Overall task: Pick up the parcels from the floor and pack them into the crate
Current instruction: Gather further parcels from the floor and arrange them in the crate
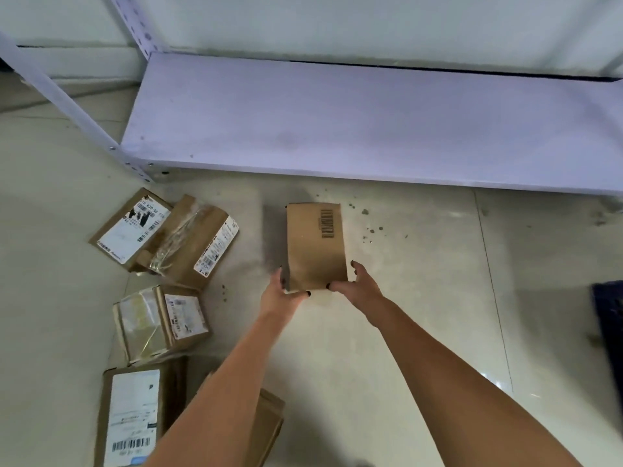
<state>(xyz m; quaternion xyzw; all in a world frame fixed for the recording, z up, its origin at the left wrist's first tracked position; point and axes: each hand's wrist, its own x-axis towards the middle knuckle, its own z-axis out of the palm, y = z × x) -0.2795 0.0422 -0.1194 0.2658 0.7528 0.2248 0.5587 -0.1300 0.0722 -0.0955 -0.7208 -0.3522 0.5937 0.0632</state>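
A plain brown parcel (315, 244) with a barcode on top is in the middle of the view, just above the floor. My left hand (281, 294) grips its near left corner and my right hand (355, 284) grips its near right corner. Several more cardboard parcels lie on the floor to the left: one with a large white label (129, 225), a taped one (194, 241) leaning on it, a crumpled taped one (158, 323), and a labelled one (129, 419) at the bottom left. A dark blue crate (610, 328) shows only as an edge at the far right.
A low white metal shelf (371, 119) runs across the back, with a slanted upright post (67, 96) at the left. Another brown parcel (268, 426) lies partly under my left forearm. The pale tiled floor (421, 315) spreads between my hands and the crate.
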